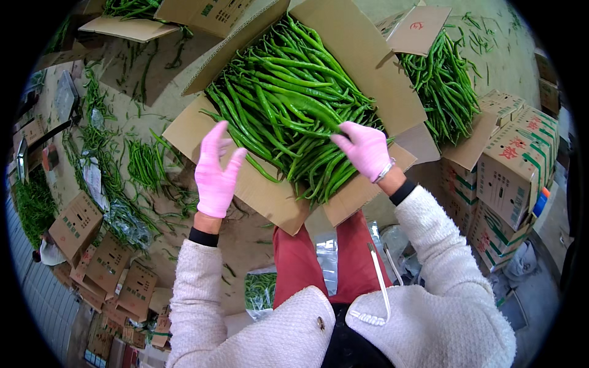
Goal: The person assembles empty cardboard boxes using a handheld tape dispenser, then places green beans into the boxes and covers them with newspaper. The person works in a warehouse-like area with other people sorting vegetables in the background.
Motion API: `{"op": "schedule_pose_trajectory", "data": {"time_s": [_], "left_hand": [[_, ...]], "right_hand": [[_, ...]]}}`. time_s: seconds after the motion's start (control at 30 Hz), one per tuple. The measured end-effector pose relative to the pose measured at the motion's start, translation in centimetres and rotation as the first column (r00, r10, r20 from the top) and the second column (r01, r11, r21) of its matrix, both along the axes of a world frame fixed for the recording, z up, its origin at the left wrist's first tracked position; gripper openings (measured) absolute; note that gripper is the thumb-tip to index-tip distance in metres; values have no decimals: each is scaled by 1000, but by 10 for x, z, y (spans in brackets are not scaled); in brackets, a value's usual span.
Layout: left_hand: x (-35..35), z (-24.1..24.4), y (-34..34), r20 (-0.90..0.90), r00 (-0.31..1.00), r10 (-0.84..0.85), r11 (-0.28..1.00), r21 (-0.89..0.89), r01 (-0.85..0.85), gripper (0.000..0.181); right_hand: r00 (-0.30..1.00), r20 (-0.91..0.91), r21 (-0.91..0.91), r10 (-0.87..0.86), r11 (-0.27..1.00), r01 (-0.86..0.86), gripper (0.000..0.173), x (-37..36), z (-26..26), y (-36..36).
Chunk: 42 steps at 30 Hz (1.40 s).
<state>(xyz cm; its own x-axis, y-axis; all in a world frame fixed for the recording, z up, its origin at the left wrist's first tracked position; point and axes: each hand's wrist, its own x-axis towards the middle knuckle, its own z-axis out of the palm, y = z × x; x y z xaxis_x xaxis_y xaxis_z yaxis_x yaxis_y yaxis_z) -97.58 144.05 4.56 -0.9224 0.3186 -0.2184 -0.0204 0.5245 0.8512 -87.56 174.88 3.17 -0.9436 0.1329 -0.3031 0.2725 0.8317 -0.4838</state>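
An open cardboard box heaped with long green chili peppers stands before me, its flaps spread outward. In a pink glove, my right hand pinches the end of one green pepper, blurred by motion, over the right part of the heap. My left hand, gloved alike, hovers above the left flap with thumb and fingers apart and nothing in it. A few pepper tips reach over the near flaps. The bottom of the box is hidden by its contents.
A second pepper-filled box adjoins on the right, near stacked printed cartons. Loose peppers and plastic bags litter the floor at left. More cartons lie lower left; a bag of peppers sits by my legs.
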Motion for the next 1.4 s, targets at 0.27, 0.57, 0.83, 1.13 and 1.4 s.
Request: {"op": "schedule_pose_trajectory", "data": {"time_s": [0.27, 0.57, 0.83, 1.13, 1.4], "left_hand": [[14, -99, -29, 744, 568, 351, 802, 75, -593, 75], [9, -123, -16, 813, 539, 220, 749, 212, -627, 71], [7, -155, 24, -143, 965, 219, 950, -194, -244, 76], [-3, -179, 71, -323, 946, 20, 756, -614, -225, 71], [-6, -188, 79, -269, 963, -5, 710, -679, -186, 69]], "right_hand": [[804, -573, -99, 161, 960, -263, 32, -61, 19, -46], [701, -203, 167, 684, 729, -664, 35, -120, -80, -119], [832, -302, 124, 465, 885, -449, 63, -89, -92, -130], [935, -199, 204, 294, 945, -254, 73, -87, -136, -103], [943, -176, 170, 281, 953, -252, 69, -88, -155, -102]]}}
